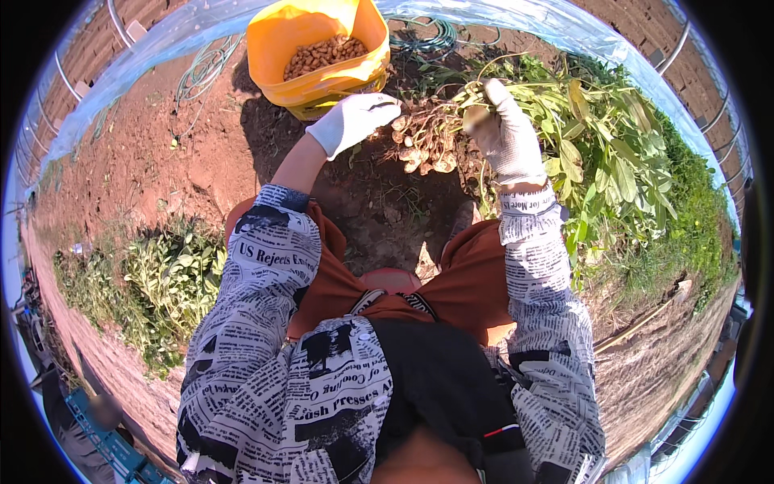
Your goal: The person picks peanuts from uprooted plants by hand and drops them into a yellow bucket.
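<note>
In a white knit glove, my right hand (510, 136) is closed around the stems of an uprooted peanut plant (580, 127), whose leaves spread out to the right. The roots, with a cluster of peanut pods (426, 145), hang to the left of that hand, over bare soil. My left hand (357, 120), gloved too, is at the left edge of the roots with its fingertips drawn together; whether a pod is between them I cannot tell. Just beyond it stands a yellow plastic bucket (281, 91) with many loose peanuts (323, 56) inside.
Coiled green hoses (429, 37) lie behind the bucket and a paler hose (202, 72) to its left. Leafy plants (175, 278) lie on the soil at left. Blue plastic sheeting (514, 17) borders the ground. At lower left, a person (78, 448) is beside teal crates (106, 451).
</note>
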